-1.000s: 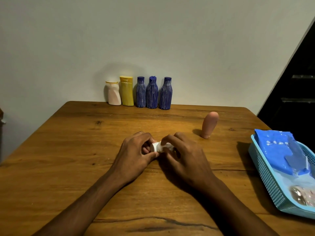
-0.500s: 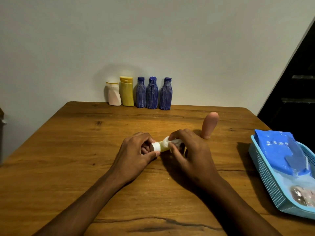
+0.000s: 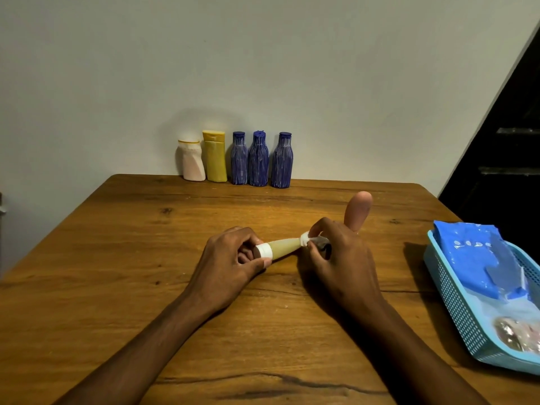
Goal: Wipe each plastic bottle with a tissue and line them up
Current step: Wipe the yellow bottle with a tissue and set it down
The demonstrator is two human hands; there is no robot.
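A small cream bottle (image 3: pixel 283 247) with a white cap lies sideways between my hands at the table's middle. My left hand (image 3: pixel 230 268) pinches its capped end. My right hand (image 3: pixel 339 258) holds a white tissue (image 3: pixel 306 238) wrapped round the bottle's other end. Along the wall stands a row: a white bottle (image 3: pixel 191 163), a yellow bottle (image 3: pixel 215 156) and three blue bottles (image 3: pixel 258 159). A pink bottle (image 3: pixel 358 210) stands upright just behind my right hand.
A light blue basket (image 3: pixel 455 311) sits at the table's right edge, holding a blue tissue pack (image 3: pixel 476 258) and a crumpled wrapper (image 3: pixel 514 334). The wooden table (image 3: pixel 117 273) ends at the wall behind the row.
My right hand slid the tissue to the right along the bottle, baring its cream body. The left hand kept its hold on the cap end.
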